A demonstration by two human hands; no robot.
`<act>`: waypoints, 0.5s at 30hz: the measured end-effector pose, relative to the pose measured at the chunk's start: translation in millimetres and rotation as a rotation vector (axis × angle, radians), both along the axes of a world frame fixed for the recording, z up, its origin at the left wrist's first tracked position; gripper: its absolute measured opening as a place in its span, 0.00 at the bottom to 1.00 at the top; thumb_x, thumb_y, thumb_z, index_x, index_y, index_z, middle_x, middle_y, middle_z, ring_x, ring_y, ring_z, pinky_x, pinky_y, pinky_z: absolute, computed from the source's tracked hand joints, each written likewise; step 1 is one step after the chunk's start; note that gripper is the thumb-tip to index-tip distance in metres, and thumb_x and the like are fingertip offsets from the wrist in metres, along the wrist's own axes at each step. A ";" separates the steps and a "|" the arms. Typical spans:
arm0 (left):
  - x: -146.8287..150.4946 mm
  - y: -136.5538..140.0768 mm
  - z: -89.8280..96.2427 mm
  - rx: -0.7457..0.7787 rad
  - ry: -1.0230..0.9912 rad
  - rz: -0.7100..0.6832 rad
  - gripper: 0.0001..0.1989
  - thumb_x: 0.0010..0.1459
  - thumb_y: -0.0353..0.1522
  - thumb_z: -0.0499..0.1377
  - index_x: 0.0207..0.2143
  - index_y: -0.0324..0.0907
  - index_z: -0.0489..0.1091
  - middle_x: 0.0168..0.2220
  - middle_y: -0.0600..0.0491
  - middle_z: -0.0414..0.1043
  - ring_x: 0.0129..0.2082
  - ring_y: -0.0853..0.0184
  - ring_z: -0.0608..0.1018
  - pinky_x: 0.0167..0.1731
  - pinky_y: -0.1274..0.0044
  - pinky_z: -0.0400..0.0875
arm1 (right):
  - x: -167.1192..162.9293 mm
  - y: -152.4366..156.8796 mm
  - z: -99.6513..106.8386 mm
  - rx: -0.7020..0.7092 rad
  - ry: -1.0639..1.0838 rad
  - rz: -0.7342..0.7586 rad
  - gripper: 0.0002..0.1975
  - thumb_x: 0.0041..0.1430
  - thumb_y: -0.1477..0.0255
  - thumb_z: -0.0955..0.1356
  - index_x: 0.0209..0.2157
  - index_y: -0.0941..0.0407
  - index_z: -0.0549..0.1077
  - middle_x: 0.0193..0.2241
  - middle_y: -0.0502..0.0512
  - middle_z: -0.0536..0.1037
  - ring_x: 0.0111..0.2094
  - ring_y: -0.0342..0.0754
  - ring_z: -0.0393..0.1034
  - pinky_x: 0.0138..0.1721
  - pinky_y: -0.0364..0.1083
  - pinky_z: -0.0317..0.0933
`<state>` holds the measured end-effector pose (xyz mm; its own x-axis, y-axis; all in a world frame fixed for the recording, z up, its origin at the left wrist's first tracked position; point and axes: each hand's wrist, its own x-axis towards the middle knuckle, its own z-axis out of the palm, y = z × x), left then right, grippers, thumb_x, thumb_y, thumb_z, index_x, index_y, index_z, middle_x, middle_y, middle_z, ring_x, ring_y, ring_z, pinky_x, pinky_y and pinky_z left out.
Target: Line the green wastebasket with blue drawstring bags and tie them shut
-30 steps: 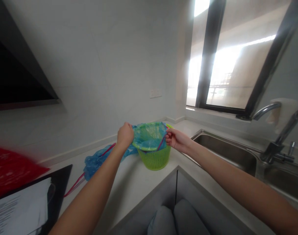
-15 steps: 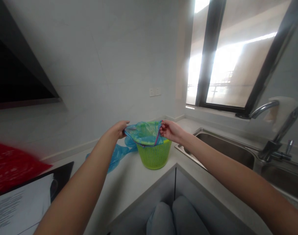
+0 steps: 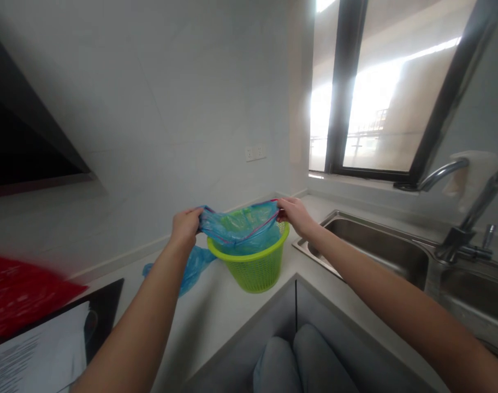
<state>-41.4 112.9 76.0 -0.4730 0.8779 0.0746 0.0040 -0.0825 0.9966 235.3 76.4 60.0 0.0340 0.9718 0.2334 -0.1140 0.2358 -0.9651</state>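
Note:
A translucent blue plastic bag [image 3: 255,240] with a pink drawstring edge is stretched between my hands, its lower part inside a lime-green plastic basket [image 3: 255,270]. My left hand [image 3: 186,225] grips the bag's edge on the left, a little above and outside the basket's rim. On the right, my right hand [image 3: 294,214] pinches the opposite edge close to the rim. The basket stands upright on the counter corner, with much of its front rim showing below the bag. Another crumpled piece of blue plastic [image 3: 195,268] lies on the counter left of the basket, partly behind my left forearm.
A steel double sink [image 3: 372,240] with a tap [image 3: 464,229] is at the right. To the left lie a red plastic bag [image 3: 23,295], a printed sheet [image 3: 40,344] and a black hob [image 3: 110,300]. The white countertop [image 3: 203,327] ends at a front edge before my legs.
My hands have spread farther apart, pulling the bag's mouth wider. The bag's front edge has risen off the basket's front rim, which now shows.

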 end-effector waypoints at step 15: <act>-6.8 -16.9 -7.7 0.202 -0.038 -0.222 0.19 0.32 0.20 0.53 0.29 0.39 0.75 0.24 0.53 0.69 0.23 0.69 0.69 0.22 0.82 0.64 | 23.8 40.4 0.7 -0.032 -0.681 -0.201 0.09 0.53 0.75 0.68 0.21 0.58 0.69 0.16 0.49 0.67 0.19 0.40 0.59 0.21 0.41 0.52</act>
